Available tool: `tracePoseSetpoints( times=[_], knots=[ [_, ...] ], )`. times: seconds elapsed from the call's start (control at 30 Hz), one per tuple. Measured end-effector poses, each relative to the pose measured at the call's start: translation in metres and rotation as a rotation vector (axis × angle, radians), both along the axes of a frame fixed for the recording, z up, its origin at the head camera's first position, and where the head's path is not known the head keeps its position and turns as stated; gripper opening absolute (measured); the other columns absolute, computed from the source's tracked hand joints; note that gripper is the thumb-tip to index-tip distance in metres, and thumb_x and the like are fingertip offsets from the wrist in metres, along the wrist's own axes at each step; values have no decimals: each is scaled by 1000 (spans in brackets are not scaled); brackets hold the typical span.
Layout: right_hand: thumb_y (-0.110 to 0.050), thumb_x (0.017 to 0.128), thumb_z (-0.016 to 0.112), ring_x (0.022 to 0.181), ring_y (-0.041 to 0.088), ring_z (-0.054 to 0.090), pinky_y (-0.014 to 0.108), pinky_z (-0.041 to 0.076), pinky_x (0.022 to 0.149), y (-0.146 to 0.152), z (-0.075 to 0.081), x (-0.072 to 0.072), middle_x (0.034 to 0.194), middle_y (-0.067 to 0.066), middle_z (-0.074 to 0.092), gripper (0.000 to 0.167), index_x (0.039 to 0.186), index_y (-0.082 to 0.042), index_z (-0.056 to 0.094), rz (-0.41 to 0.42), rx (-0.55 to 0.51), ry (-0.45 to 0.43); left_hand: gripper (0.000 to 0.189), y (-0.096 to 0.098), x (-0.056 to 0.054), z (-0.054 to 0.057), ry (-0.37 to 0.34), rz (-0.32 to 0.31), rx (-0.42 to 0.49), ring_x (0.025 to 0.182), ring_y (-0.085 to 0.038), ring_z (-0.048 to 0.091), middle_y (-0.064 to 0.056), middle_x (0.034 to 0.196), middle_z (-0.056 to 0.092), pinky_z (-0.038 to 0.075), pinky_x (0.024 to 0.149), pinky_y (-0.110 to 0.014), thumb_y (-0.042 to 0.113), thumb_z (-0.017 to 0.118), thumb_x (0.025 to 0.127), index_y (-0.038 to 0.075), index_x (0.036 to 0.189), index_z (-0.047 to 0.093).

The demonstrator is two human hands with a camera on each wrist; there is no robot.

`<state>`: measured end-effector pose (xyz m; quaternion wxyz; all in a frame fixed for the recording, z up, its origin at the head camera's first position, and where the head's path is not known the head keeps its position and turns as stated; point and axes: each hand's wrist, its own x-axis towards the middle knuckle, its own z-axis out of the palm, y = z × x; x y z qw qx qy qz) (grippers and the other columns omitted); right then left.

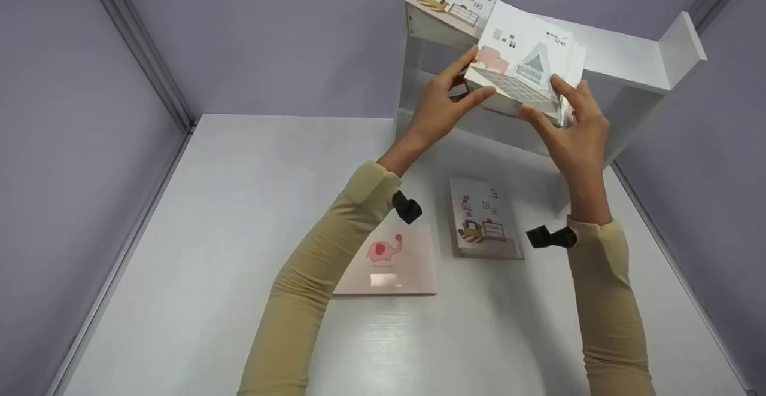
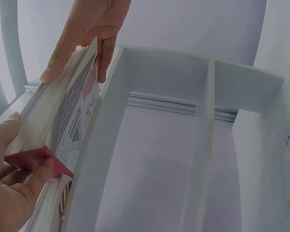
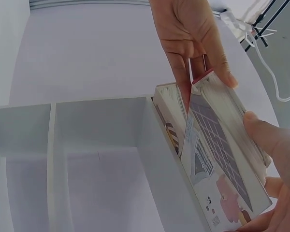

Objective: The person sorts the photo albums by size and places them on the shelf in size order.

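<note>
Book (image 1: pixel 523 55) is sitting at the shelf (image 1: pixel 625 46) top, 1–2 o'clock in head view, neighbour book (image 1: pixel 456 2) at its 10. Left hand (image 1: pixel 441 106) and right hand (image 1: pixel 577 124) fingers are grasping its ends. Probably lining-up step; next move calls for squaring, then releasing evenly. Right wrist alone is showing a cable (image 3: pixel 279 99), 2 o'clock; head alone, the elephant book (image 1: pixel 398 270) on the bench (image 1: pixel 263 204), 6 o'clock.

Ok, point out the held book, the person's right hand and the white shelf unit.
Held book (image 1: pixel 522 55): head view, on its white printed cover.
Right hand (image 1: pixel 577 130): head view, on the back of the hand.
White shelf unit (image 1: pixel 622 52): head view, bare part of its top board.
</note>
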<state>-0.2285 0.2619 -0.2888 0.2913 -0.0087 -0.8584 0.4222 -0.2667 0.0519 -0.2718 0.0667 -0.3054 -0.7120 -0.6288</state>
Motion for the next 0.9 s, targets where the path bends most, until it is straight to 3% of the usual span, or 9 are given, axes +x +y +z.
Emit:
tracePoseSetpoints(
  times=[0.33, 0.57, 0.9],
  knots=[
    [-50, 71, 75, 139, 14, 22, 43, 26, 110, 1, 4, -3, 145, 6, 38, 67, 130, -27, 54, -28, 36, -27, 70, 11, -30, -18, 25, 21, 14, 114, -10, 53, -4, 140, 44, 46, 86, -16, 22, 66, 87, 11, 146, 30],
    [-50, 72, 75, 139, 17, 22, 45, 19, 112, 2, 6, -6, 142, 6, 42, 66, 131, -27, 54, -24, 55, -6, 68, 11, -32, -16, 47, 37, 9, 109, -8, 54, -4, 135, 49, 47, 84, -16, 27, 66, 87, 14, 145, 33],
    [-52, 72, 73, 138, 19, 22, 42, 26, 110, 2, 10, -7, 142, 12, 41, 68, 131, -25, 54, -19, 53, -13, 66, 12, -35, -15, 65, 42, 12, 110, -9, 55, -5, 134, 50, 47, 85, -17, 26, 65, 87, 10, 143, 35]
  ],
)
